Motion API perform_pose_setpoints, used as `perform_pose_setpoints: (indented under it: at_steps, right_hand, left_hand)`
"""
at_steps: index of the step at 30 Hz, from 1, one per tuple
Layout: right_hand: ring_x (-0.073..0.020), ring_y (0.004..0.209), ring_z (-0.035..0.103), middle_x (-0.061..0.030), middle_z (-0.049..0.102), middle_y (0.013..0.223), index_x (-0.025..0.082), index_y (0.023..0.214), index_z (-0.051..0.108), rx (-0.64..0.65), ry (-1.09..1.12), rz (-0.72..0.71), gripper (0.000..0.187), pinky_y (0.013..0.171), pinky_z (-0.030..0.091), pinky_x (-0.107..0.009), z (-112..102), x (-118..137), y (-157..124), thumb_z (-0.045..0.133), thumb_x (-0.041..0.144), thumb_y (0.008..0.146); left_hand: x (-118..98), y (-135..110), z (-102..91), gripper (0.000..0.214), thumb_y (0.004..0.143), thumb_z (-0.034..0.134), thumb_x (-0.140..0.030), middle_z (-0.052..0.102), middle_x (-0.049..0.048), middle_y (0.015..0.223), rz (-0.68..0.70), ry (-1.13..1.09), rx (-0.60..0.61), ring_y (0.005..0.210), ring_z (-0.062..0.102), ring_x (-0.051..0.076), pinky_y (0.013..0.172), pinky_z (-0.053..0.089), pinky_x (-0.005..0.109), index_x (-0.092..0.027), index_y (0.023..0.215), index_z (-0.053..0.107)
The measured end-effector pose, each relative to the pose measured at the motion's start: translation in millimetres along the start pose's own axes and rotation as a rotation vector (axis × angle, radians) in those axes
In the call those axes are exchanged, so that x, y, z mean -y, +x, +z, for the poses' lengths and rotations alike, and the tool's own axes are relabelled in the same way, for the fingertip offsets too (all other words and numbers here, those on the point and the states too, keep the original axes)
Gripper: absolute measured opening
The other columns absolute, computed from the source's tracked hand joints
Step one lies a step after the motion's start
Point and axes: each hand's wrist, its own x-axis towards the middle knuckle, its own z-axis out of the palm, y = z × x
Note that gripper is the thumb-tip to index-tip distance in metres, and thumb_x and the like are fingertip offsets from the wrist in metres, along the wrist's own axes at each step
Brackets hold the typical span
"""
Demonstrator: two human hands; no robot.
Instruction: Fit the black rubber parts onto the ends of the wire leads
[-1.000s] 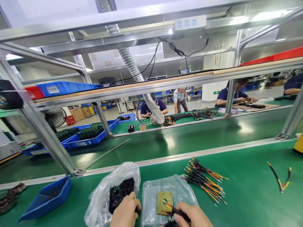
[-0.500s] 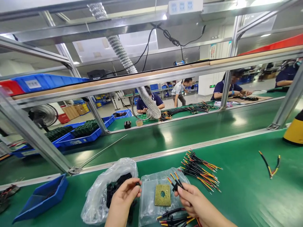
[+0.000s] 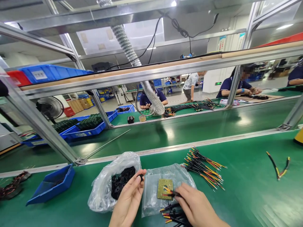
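My left hand [image 3: 129,197] pinches a small black part [image 3: 141,177] between thumb and fingertips, beside a clear plastic bag [image 3: 100,190] filled with similar black pieces [image 3: 121,183]. In my right hand [image 3: 196,203], turned back up, are short black cables [image 3: 170,193] with red and yellow wire ends pointing left. Those ends lie over a square yellowish plate [image 3: 161,185] with a centre hole, partly covered by them. The plate rests on a flat clear plastic bag [image 3: 150,205]. More cables [image 3: 174,217] lie beneath and left of my right hand.
A fanned pile of cables [image 3: 204,167] lies behind my right hand. Farther right is a bent cable pair [image 3: 277,171]. A blue bin [image 3: 50,186] stands at left. A metal frame [image 3: 142,154] edges the green bench; co-workers sit beyond it.
My right hand has rolled palm down, and its cables swing from pointing up to pointing left over the plate. My left hand has turned, still pinching the black part. The view has shifted slightly.
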Motion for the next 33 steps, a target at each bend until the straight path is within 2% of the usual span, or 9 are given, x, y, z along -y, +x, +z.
perform_pose_setpoints:
  at_steps: [3,9,14,17,20,23,26,29,33]
  right_hand:
    - [-0.0224,0.09,0.06,-0.0056,0.065,0.098,0.022,0.094,0.065,0.098,-0.225,-0.036,0.021,0.074,0.042,-0.03,3,0,-2,0.044,0.021,0.096]
    - [-0.0222,0.089,0.064,-0.0027,0.071,0.093,0.023,0.094,0.069,0.228,-0.299,-0.049,0.017,0.072,0.042,-0.028,7,-3,0,0.052,0.021,0.093]
    - [-0.0244,0.092,0.065,-0.0045,0.072,0.095,0.023,0.095,0.071,0.313,-0.323,-0.047,0.017,0.074,0.044,-0.028,8,-7,3,0.055,0.02,0.088]
    - [-0.0238,0.095,0.063,-0.0062,0.069,0.099,0.024,0.101,0.072,0.258,-0.214,-0.03,0.025,0.079,0.045,-0.028,1,0,3,0.05,0.019,0.09]
    - [-0.0219,0.092,0.062,-0.0073,0.066,0.1,0.024,0.109,0.069,0.12,0.036,-0.007,0.03,0.08,0.044,-0.028,-7,6,2,0.043,0.026,0.097]
    - [-0.0193,0.076,0.059,-0.0024,0.064,0.079,0.022,0.103,0.065,0.072,0.358,0.062,0.03,0.071,0.042,-0.027,-9,7,2,0.042,0.04,0.099]
    - [-0.0162,0.062,0.051,0.0048,0.058,0.06,0.023,0.093,0.052,0.086,0.628,0.156,0.029,0.064,0.037,-0.025,-6,5,3,0.046,0.051,0.097]
    - [-0.0147,0.06,0.048,0.0053,0.058,0.056,0.024,0.082,0.043,0.083,0.697,0.171,0.034,0.064,0.035,-0.025,-7,9,3,0.049,0.055,0.095]
    - [-0.014,0.058,0.049,0.0047,0.056,0.054,0.023,0.075,0.043,0.024,0.625,0.196,0.034,0.063,0.035,-0.025,-11,18,2,0.054,0.051,0.092]
  left_hand:
    - [1,-3,0.9,0.026,0.089,0.052,0.008,0.075,0.0156,0.099,-0.019,-0.001,0.01,0.074,0.072,0.014,0.066,0.063,0.021,-0.005,0.096,0.073]
    - [7,-1,-3.1,0.026,0.089,0.055,0.005,0.075,0.0115,0.092,-0.049,0.058,0.07,0.065,0.069,0.01,0.057,0.06,0.016,-0.01,0.102,0.072]
    - [12,-2,0.4,0.025,0.088,0.06,0.004,0.076,0.0145,0.097,-0.009,0.196,0.052,0.069,0.07,0.011,0.066,0.061,0.017,-0.007,0.106,0.072]
    - [14,-3,2.3,0.024,0.086,0.064,0.002,0.076,0.0128,0.095,-0.01,0.219,0.066,0.075,0.072,0.013,0.07,0.061,0.019,-0.009,0.105,0.074]
    - [19,-3,2.5,0.024,0.077,0.078,-0.005,0.075,0.0084,0.086,-0.042,0.207,0.132,0.069,0.069,0.011,0.065,0.059,0.016,-0.011,0.1,0.076]
    - [27,-5,3.0,0.029,0.064,0.091,-0.016,0.074,0.006,0.079,-0.083,0.204,0.191,0.065,0.066,0.01,0.061,0.056,0.015,-0.011,0.09,0.078]
    - [35,-8,4.9,0.035,0.059,0.094,-0.022,0.073,0.0051,0.076,-0.133,0.223,0.228,0.065,0.065,0.01,0.063,0.055,0.016,-0.011,0.088,0.079]
    - [37,-12,7.8,0.036,0.059,0.094,-0.024,0.073,0.0052,0.076,-0.161,0.246,0.259,0.066,0.064,0.01,0.066,0.054,0.016,-0.012,0.089,0.079]
    - [37,-16,10.4,0.035,0.059,0.095,-0.025,0.07,0.0028,0.071,-0.169,0.266,0.28,0.064,0.062,0.009,0.064,0.051,0.016,-0.013,0.088,0.079]
